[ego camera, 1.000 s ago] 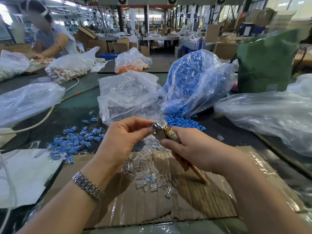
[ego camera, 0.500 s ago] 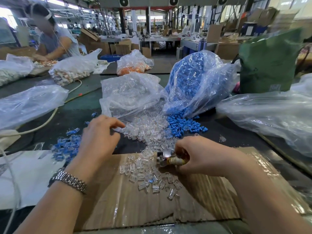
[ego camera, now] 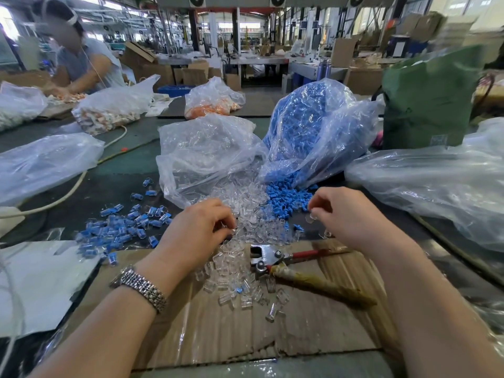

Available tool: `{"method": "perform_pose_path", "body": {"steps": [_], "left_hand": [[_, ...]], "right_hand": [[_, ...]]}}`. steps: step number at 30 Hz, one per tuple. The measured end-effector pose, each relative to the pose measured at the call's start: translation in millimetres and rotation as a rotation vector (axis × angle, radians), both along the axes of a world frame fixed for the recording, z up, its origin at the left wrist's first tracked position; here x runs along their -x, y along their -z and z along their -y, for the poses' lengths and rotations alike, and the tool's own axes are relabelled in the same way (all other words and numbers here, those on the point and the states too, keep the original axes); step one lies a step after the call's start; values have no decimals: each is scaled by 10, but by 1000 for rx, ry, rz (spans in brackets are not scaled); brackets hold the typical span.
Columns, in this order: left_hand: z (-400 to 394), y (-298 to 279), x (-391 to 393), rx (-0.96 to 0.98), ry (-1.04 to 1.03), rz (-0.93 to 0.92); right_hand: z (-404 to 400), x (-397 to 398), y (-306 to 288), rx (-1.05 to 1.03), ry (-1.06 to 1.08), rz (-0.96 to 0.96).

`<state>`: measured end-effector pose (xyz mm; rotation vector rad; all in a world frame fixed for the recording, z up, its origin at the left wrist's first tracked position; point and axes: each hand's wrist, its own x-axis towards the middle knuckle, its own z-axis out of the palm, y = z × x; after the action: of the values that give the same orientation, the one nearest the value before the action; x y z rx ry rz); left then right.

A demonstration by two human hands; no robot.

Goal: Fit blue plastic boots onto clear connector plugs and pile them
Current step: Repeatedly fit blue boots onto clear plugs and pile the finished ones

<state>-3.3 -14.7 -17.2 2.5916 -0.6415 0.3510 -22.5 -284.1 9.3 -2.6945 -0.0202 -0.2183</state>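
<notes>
**Both hands down among the loose parts, hand tool lying on the cardboard**

On the far left of the dark worktable [ego camera: 114,184] lies a crumpled clear plastic bag [ego camera: 41,165], with a sheet of white paper [ego camera: 32,285] nearer the camera; just right of these sits a scattered pile of clear plugs already wearing blue boots [ego camera: 125,227], spread over the table and touching the edge of the flat brown cardboard sheet [ego camera: 218,331]; next comes the left hand [ego camera: 196,233], a silver metal watch band [ego camera: 141,287] on its wrist, fingers curled down into the heap of loose clear connector plugs [ego camera: 245,211]; whether they pinch a plug cannot be told, as the fingertips are buried among the pieces; behind the heap an open clear bag of more clear plugs [ego camera: 207,151] spills forward; on the cardboard, right of the left hand, rests a metal hand tool with one red handle and one tape-wrapped handle [ego camera: 289,264], touched by neither hand; further back, loose blue plastic boots [ego camera: 286,195] pour from a clear bag full of blue boots [ego camera: 313,132]; the right hand [ego camera: 346,216] hovers at the edge of that blue spill, thumb and fingers pinched narrowly on one small clear piece [ego camera: 311,218]; beyond it stands a green sack [ego camera: 428,99], and a large clear bag [ego camera: 436,181] lies at the far right.
</notes>
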Motion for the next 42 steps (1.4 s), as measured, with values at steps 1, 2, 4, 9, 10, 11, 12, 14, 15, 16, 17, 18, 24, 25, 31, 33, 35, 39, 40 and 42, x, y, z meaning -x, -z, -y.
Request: {"method": "perform_pose_path", "body": {"steps": [1,2,4,9,10,11,12,14,15,16,17,18,24,25,31,33,35,39,40,42], "left_hand": [[-4,5,0,-7,5,-3],[-5,14,-2,-16,13,-9],[1,28,1,-35,21,-20],[4,17,-16,-41,-1,-67],[-11,14,-19,-48,-8,-83],[-24,12,-22,-56,-13,-92],[-34,7,-22,-62,-15,-99],[-41,-5,-17,-55,-10,-116],[-41,-8,-18,-49,-9,-122],[-41,-8,-17,-43,-12,-124],[-45,-4,-20,-31,-18,-120],[-51,2,-28,-5,-29,-114],[-99,-126,12,841,-19,-582],[-102,-144,22,1014,17,-661],[-35,-138,28,1243,128,-800],[-18,-127,33,1296,175,-860],[-14,-123,39,1315,215,-912],[-1,-138,59,1339,248,-967],[6,-144,66,1345,245,-969],[20,-154,83,1336,228,-951]], "right_hand": [[1,-24,30,26,7,-11],[-8,-45,58,52,-4,-26],[-48,-80,112,84,-49,-49],[-152,-156,190,124,-49,-65],[-164,-167,200,130,-39,-68],[-172,-177,205,134,-28,-66],[-177,-183,207,138,-20,-63],[-187,-182,204,161,-14,-67],[-193,-175,198,175,-11,-74],[-195,-165,191,187,-5,-78],[-192,-156,182,193,3,-74],[-183,-147,171,185,12,-61],[-226,-49,24,-312,-29,87],[-265,-17,-4,-415,-64,69],[-422,98,-77,-720,-242,2],[-472,117,-71,-750,-291,-1],[-505,128,-66,-767,-346,19],[-543,149,-73,-736,-423,83],[-557,151,-74,-716,-430,100],[-577,159,-72,-692,-432,131]]}}
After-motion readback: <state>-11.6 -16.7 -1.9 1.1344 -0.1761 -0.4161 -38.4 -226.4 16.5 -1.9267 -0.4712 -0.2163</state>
